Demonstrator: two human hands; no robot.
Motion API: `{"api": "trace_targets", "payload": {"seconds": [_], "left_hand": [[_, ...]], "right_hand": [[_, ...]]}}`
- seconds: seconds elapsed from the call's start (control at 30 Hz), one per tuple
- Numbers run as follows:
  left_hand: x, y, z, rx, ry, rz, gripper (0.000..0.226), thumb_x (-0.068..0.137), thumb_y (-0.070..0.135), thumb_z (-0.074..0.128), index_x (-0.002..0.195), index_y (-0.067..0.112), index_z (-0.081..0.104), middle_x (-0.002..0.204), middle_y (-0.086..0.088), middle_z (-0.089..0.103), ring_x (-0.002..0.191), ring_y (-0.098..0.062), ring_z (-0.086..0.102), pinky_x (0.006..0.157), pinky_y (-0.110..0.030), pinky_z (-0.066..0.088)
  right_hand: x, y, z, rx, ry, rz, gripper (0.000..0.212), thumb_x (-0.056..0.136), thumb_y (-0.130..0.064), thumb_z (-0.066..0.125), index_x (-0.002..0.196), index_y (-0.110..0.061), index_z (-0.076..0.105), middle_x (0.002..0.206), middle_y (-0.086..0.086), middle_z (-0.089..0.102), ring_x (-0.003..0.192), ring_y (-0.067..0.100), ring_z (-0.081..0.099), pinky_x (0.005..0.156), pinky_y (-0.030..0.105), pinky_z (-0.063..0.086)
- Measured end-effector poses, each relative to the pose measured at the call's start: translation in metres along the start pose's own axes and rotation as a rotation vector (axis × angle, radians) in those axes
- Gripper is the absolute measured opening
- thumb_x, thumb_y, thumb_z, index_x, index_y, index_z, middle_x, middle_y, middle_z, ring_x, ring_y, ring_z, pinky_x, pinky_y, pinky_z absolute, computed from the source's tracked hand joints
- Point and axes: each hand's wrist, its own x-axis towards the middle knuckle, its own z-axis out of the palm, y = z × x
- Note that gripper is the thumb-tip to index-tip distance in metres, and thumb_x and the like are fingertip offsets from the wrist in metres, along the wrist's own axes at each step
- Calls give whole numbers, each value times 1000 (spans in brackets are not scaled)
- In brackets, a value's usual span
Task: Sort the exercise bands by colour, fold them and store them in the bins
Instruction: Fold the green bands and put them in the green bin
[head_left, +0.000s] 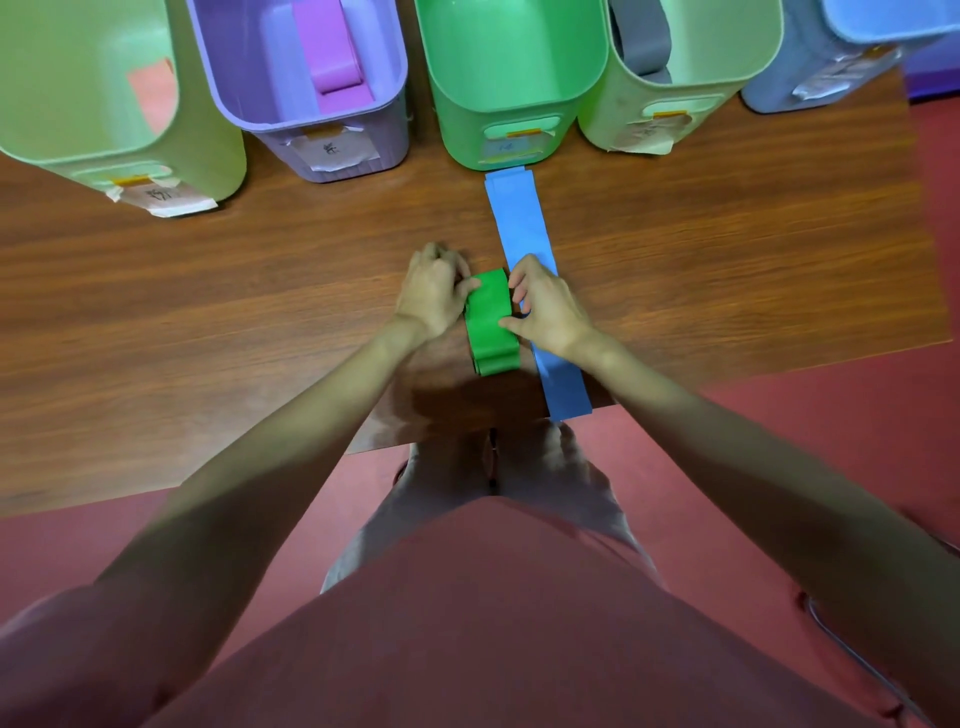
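Green band (491, 322), folded, lies pinched between left hand (434, 296) and right hand (545, 306).

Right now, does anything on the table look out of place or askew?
Yes: the blue band lies unfolded and slightly slanted, its near end overhanging the table edge. The green band, folded, is held by both the left hand and the right hand.

Showing smooth, faintly glossy plastic on the green bin (511, 93), matt rubbery sheet on the green band (488, 322) and blue band (519, 218), and wood-grain laminate on the table (208, 312).
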Motion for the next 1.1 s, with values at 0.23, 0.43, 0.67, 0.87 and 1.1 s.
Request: {"api": "trace_targets", "payload": {"seconds": [0.23,0.43,0.67,0.87,1.1], "left_hand": [[-1,3,-5,-179,-86,-57,22,93,27,56,97,6,60,100,-13,64,97,-28,58,82,-31,43],[2,7,-11,-142,-167,-84,32,82,22,71,107,9,56,101,-10,66,93,-24,61,83,-33,48],[-5,13,-13,-130,-196,-28,25,85,10,63,109,8,59,109,-13,62,101,-27,58,74,-19,31],[-13,24,-32,-212,-114,149,21,86,-1,58,107,0,54,101,-17,63,93,-30,58,72,-23,31],[4,45,-79,-372,140,323,20,81,-5,55,101,-5,53,90,-13,58,72,-7,44,66,-18,33]], "right_hand": [[2,-5,5,77,39,162,53,72,-6,77,113,-5,44,95,7,56,78,16,53,67,23,40],[1,-6,6,74,46,192,49,72,-8,78,108,-6,44,90,3,53,75,16,51,64,25,39],[2,-9,3,30,7,188,62,74,-8,75,128,-10,45,99,8,58,82,17,54,78,31,47],[-3,-12,-5,119,-23,119,18,78,-13,72,89,1,68,74,3,61,62,3,54,63,21,39],[8,-42,-39,436,184,27,8,81,-3,68,87,-2,64,89,12,63,84,12,58,76,28,46]]}}
